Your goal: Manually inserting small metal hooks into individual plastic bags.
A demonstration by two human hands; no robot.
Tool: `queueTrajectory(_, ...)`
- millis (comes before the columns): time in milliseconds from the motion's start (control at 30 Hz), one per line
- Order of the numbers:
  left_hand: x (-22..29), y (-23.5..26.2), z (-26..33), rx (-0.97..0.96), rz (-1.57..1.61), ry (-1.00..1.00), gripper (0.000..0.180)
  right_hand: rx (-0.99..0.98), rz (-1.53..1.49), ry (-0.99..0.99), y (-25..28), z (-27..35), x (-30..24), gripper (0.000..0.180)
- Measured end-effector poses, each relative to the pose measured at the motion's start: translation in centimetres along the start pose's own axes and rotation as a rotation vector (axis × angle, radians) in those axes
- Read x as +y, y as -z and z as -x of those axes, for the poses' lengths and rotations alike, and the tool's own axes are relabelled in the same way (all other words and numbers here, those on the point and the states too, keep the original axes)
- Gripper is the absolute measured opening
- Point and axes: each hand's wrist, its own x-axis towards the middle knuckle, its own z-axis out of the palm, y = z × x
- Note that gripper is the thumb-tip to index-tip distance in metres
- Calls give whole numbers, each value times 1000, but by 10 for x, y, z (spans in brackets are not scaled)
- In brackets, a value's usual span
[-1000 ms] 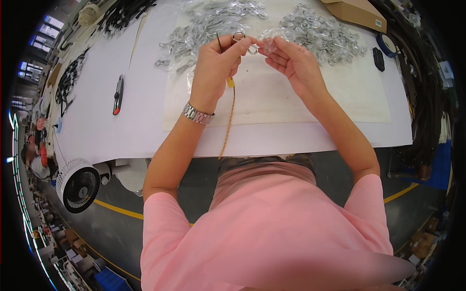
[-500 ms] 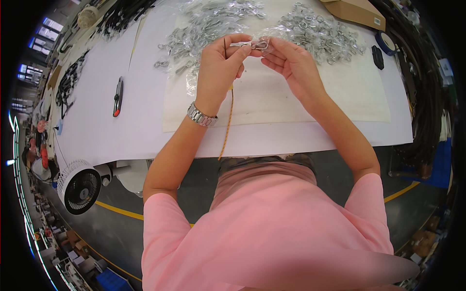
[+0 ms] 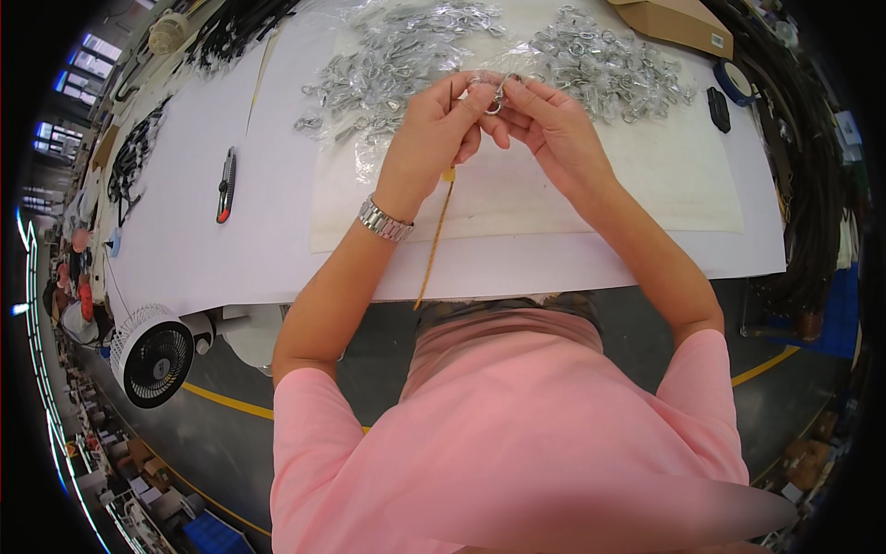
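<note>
Over the near edge of the metal heaps, my left hand [image 3: 441,125] and my right hand [image 3: 558,125] meet fingertip to fingertip. Between them is a small silver metal clasp [image 3: 496,100] with a rounded loop, pinched by the fingers of both; clear plastic film shows around it. A thin dark rod [image 3: 451,94] stands up from my left grip. Below that hand hangs a yellow-orange braided cord [image 3: 436,238] with a yellow piece at its top, reaching the table's front edge. Whether rod and cord are one piece is hidden by my fingers.
Two heaps of silver metal clasps in clear plastic, a left heap [image 3: 397,55] and a right heap [image 3: 609,69], lie beyond my hands. A utility knife [image 3: 225,185] lies left. A black clip-like object [image 3: 718,110], a tape roll [image 3: 735,83] and a cardboard box [image 3: 678,26] sit right.
My left hand has shifted slightly right and down, its lower fingers now stretched toward my right hand. The clasp has turned so its loop points down. The cord's upper end has moved right.
</note>
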Motion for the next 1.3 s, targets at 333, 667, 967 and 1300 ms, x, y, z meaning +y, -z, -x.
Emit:
queueTrajectory(333, -3, 31, -7, -91, 131, 66, 23, -71, 371, 21, -8, 3, -10, 47)
queueTrajectory(667, -8, 20, -5, 121, -104, -64, 17, -153, 646, -149, -3, -1, -26, 29)
queueTrajectory(967, -2, 34, -3, -110, 192, 10, 15, -183, -119, -526, 13, -3, -21, 31)
queueTrajectory(1300, -5, 41, -12, 104, -452, 18, 24, -41, 383, -170, 6, -3, -26, 29)
